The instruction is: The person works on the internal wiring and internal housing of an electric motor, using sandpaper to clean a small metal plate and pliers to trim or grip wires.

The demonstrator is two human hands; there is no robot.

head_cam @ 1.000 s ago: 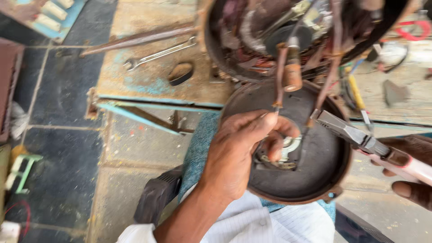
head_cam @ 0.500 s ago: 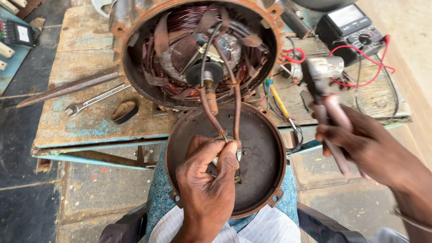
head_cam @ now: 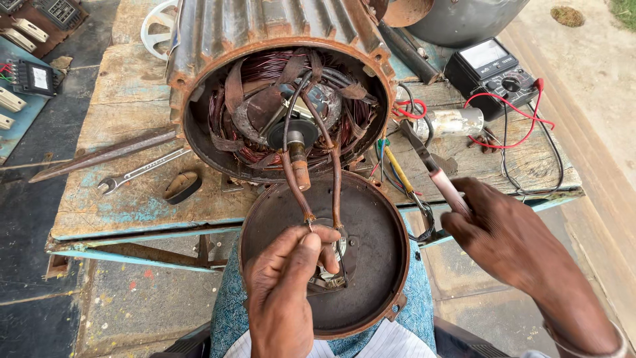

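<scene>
Motor housing blocks ahead; bench left open.

Bare forearms, thin bangle on right wrist, blue patterned wrap.

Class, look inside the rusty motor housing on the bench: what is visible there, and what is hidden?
Inside the motor housing are copper windings, brown sleeved leads running out to the end cover, and a central shaft. Anything deeper lies hidden behind them.

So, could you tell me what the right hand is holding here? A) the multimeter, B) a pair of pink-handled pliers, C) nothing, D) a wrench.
B: the right hand grips the pink-handled pliers, whose jaws point toward the motor housing; the wrench lies untouched on the bench.
</scene>
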